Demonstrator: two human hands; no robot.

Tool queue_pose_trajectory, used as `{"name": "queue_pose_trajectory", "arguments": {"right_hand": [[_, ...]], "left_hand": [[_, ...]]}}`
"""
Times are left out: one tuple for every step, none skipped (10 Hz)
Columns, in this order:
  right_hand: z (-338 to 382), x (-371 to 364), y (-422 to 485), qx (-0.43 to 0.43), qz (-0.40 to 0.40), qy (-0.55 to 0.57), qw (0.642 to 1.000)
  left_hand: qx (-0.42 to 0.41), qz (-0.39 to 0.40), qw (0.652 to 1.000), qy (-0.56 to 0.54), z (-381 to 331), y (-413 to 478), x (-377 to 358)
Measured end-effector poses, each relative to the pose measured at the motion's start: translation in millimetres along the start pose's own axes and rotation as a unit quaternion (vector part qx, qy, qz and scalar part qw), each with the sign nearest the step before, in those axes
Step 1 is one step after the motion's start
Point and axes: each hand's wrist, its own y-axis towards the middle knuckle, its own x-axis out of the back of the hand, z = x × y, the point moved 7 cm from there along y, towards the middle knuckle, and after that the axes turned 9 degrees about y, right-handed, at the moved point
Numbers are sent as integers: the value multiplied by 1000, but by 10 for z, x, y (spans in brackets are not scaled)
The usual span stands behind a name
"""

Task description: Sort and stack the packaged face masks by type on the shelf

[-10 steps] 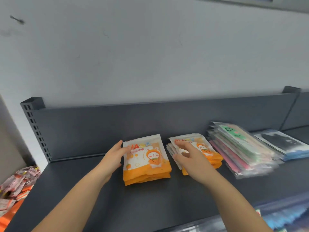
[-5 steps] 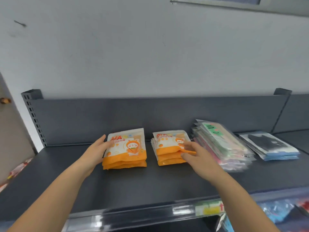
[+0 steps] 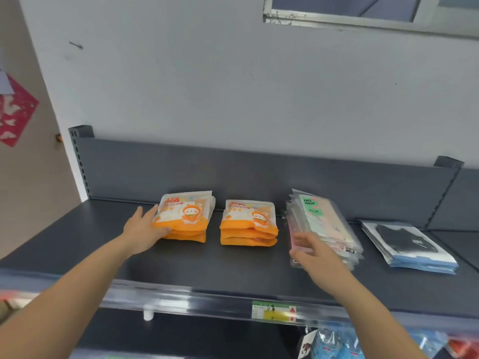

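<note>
Left hand [image 3: 143,229], fingers straight, against orange stack [image 3: 185,216] on shelf [image 3: 207,265]; right hand [image 3: 313,252] loose, holding nothing, at clear mask pile [image 3: 324,224]; best to square its edges with a flat palm; packets look slippery.

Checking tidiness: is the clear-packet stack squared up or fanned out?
Fanned out. The clear-packet stack shows stepped, offset packet edges along its left side and front.

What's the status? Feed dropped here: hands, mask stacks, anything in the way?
Left hand open, against the left orange stack. Right hand open at the clear-pack stack, contact unclear. Nothing blocking.
</note>
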Motion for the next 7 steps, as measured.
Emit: {"name": "queue_pose_trajectory", "arguments": {"right_hand": [[-41, -109, 11, -3, 11, -1, 1000], [-57, -191, 46, -3, 14, -3, 1000], [-63, -220, 65, -8, 11, -5, 1000], [-90, -178, 90, -12, 9, -17, 1000], [-155, -105, 85, -16, -8, -9, 1000], [-276, -86, 64, -26, -20, 1, 999], [-291, -69, 75, -24, -37, 14, 999]], "left_hand": [[-27, 5, 999, 37, -127, 17, -58], [-73, 16, 991, 110, -289, 48, -213], [-91, 30, 982, 162, -405, 75, -335], [-102, 38, 978, 180, -426, 161, -426], [-109, 53, 975, 184, -374, 214, -488], [-119, 42, 977, 173, -354, 280, -497], [-123, 28, 974, 186, -402, 287, -472]]}}
